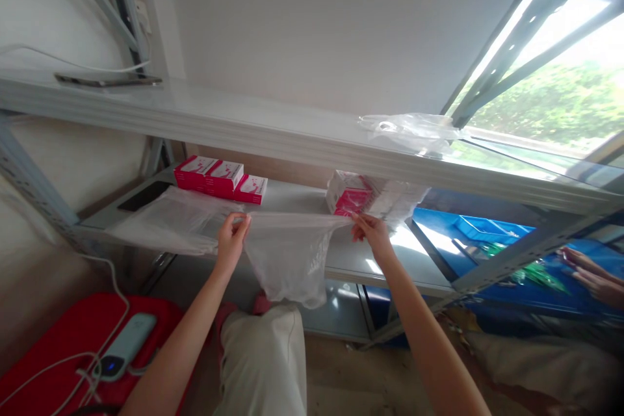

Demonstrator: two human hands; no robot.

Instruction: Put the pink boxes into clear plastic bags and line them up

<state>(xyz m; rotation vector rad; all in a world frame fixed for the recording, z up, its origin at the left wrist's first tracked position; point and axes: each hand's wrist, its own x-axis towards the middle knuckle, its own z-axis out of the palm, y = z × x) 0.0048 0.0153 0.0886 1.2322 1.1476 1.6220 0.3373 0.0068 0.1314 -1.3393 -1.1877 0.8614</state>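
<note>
A clear plastic bag (288,260) hangs stretched between my two hands, its top edge pulled taut and its body drooping in front of the shelf. My left hand (234,234) pinches one corner, closed on the film. The opposite corner is pinched by my right hand (369,231). Behind my left hand, more flat plastic bags (170,218) lie on the shelf and overhang its edge. Red-and-white boxes (219,177) stand in a row behind them. Near my right hand sits a bundle of red and white boxes (351,192), partly covered by clear film.
A phone (108,80) and a crumpled plastic bag (414,127) lie on the upper shelf (234,118). On a red stool (58,325) rests a power bank (127,344) with white cables. At right, another person's hands (592,276) work over a blue surface with blue trays (492,229).
</note>
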